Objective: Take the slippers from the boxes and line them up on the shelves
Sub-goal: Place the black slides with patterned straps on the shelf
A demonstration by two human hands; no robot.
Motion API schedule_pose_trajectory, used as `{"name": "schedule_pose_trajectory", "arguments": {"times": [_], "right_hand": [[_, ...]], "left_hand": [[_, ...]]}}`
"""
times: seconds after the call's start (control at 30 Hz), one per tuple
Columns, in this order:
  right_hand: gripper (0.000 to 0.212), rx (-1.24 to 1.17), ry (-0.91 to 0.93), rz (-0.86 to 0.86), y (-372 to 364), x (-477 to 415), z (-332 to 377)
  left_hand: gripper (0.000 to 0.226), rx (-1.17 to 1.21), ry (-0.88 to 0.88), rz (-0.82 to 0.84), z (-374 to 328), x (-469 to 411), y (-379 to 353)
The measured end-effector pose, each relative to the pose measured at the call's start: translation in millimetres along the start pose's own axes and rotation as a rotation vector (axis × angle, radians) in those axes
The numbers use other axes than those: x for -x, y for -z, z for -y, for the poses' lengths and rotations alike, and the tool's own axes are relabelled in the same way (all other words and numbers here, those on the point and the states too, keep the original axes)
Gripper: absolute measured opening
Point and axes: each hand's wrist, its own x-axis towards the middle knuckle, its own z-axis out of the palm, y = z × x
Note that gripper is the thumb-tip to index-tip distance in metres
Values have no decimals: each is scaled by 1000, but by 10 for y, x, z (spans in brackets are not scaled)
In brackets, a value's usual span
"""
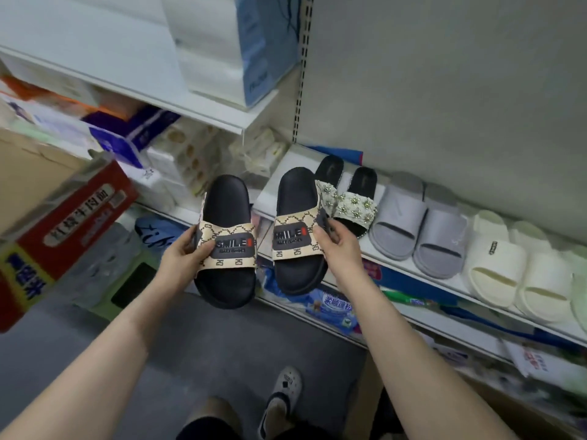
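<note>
I hold a pair of black slippers with beige patterned "SMILE" straps in front of the white shelf (397,268). My left hand (182,255) grips the left slipper (227,242) by its strap, out in the air left of the shelf end. My right hand (336,242) grips the right slipper (297,233) at the strap's right edge, its heel over the shelf's left end and its toe past the front edge. On the shelf stand a black pair with jewelled straps (352,201), a grey pair (419,227) and a cream pair (514,268).
A red and blue cardboard box (57,230) leans in at the left. Packs of tissue and paper goods (127,138) fill the shelves to the left. Packaged goods (333,306) lie on the shelf below. My feet in clogs (282,395) stand on the grey floor.
</note>
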Motion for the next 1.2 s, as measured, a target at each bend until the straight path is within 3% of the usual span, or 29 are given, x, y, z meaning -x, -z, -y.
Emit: {"name": "schedule_pose_trajectory", "arguments": {"times": [0.1, 0.2, 0.33, 0.4, 0.47, 0.57, 0.63, 0.7, 1.0, 1.2], "right_hand": [[12, -24, -52, 2, -349, -379, 95], [31, 3, -117, -29, -672, -662, 81], [21, 94, -134, -111, -918, -828, 68], [21, 255, -139, -108, -969, -853, 144], [31, 608, -69, -89, -987, -892, 196], [59, 1064, 244, -86, -1014, -813, 305], [80, 1115, 350, 87, -1044, -798, 326], [88, 1128, 312, 237, -1031, -859, 280], [45, 1369, 288, -1, -871, -1151, 248], [56, 1389, 137, -156, -501, -1180, 193]], "left_hand": [[57, 30, 59, -19, 1, -313, 128], [60, 3, 80, -5, -4, -626, 209], [60, 16, 107, 7, -46, -974, 238], [56, 10, 109, 19, -69, -1120, 229], [54, -16, 118, 45, -96, -1241, 210], [54, -56, 140, 108, -93, -1383, 187], [54, -72, 146, 141, -101, -1455, 174], [55, -94, 134, 161, -111, -1501, 158], [49, -104, 63, 230, -237, -1570, -12], [44, -107, 37, 269, -263, -1645, -276]]}}
